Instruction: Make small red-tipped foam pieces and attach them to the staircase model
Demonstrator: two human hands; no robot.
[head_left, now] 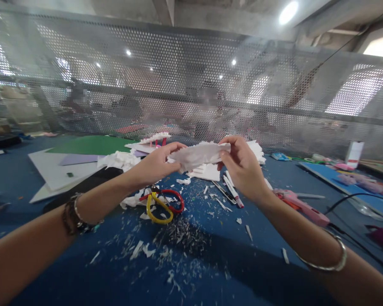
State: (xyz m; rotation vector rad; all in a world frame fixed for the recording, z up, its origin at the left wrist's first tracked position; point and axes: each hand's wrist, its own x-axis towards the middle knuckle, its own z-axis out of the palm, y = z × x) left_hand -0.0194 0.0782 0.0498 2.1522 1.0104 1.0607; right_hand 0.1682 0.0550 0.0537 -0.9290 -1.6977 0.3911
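A strip of white paper (199, 156) with a ragged upper edge is stretched between my two hands, raised above the blue table. My left hand (156, 163) pinches its left end between thumb and fingers. At the other end, my right hand (241, 168) grips it the same way. Under the strip lies a white piece (207, 173) with faint marks. Scissors (161, 206) with one yellow and one red handle loop rest below my left hand. Below my right hand is a white marker (232, 193) with a red end.
Paper scraps and fine shavings (188, 236) litter the blue table (115, 276). Green sheet (92, 146) and white sheets (60, 170) lie left. A pink glue gun (306, 208) with its cord and a blue board (338, 182) are right. A perforated metal screen (166, 85) stands behind.
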